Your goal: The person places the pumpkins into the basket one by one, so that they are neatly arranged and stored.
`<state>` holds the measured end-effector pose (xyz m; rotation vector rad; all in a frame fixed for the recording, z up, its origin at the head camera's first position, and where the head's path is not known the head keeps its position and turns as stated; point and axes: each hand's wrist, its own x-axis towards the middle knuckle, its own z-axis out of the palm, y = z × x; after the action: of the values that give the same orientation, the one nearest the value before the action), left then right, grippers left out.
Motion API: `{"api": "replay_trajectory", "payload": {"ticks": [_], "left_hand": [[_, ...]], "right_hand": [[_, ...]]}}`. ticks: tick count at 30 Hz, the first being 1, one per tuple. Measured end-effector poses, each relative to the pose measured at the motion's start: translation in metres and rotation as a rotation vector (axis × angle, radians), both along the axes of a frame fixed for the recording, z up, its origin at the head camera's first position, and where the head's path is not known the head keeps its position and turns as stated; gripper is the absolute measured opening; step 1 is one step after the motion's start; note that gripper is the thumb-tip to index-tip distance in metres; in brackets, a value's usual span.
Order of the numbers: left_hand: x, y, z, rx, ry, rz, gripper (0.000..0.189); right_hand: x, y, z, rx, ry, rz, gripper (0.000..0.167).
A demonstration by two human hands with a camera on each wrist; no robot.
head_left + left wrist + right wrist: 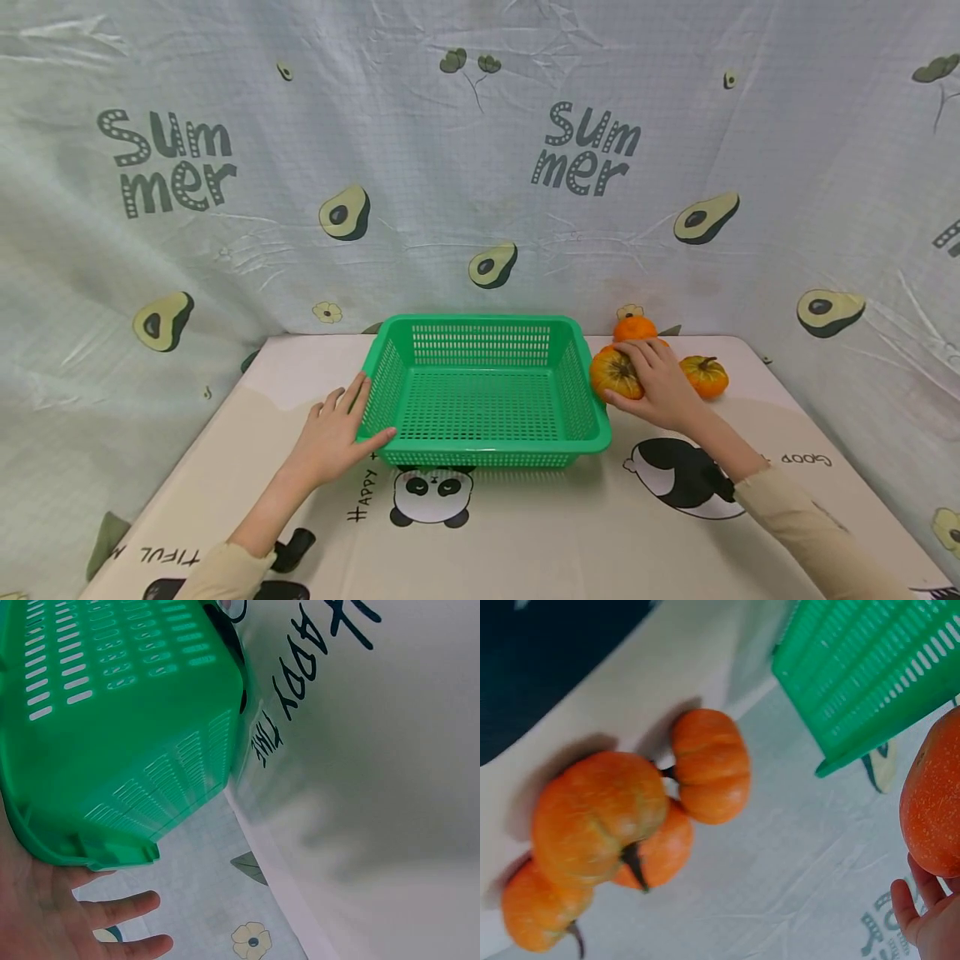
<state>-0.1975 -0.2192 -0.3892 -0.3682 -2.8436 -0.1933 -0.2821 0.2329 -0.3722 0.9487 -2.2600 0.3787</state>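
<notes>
A green plastic basket (pixel 495 447) with slotted walls stands on the table. My left hand (pixel 330 437) rests at its left rim, fingers spread and thumb over the front left corner; the left wrist view shows the straight fingers (pixel 124 907) below the rim. In my right hand (pixel 660 387) is an orange pumpkin (pixel 617 375), gripped from above, close by the basket's right rim. The right wrist view catches this pumpkin (pixel 934 799) at its right edge, fingertips against it. Other small orange pumpkins (pixel 600 817) with dark stems lie grouped to the basket's right.
One ribbed pumpkin (pixel 705 377) lies right of my right hand, another (pixel 634 327) behind it near the back edge. A printed cloth (pixel 420 167) with avocados hangs behind the table (pixel 510 533), whose cover bears a panda print (pixel 432 496).
</notes>
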Motion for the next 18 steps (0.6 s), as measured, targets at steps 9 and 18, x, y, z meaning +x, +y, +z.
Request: {"api": "replay_trajectory", "payload": {"ticks": [9,18], "left_hand": [[0.0,0.0,-0.001,0.006,-0.014,-0.007,0.086],[-0.001,-0.001,-0.002,0.005,-0.01,-0.008,0.086]], "right_hand": [[-0.007,-0.022,0.016,0.084,-0.103,0.009,0.063],[-0.028,-0.038,0.018,0.182,-0.102,0.078,0.063]]}}
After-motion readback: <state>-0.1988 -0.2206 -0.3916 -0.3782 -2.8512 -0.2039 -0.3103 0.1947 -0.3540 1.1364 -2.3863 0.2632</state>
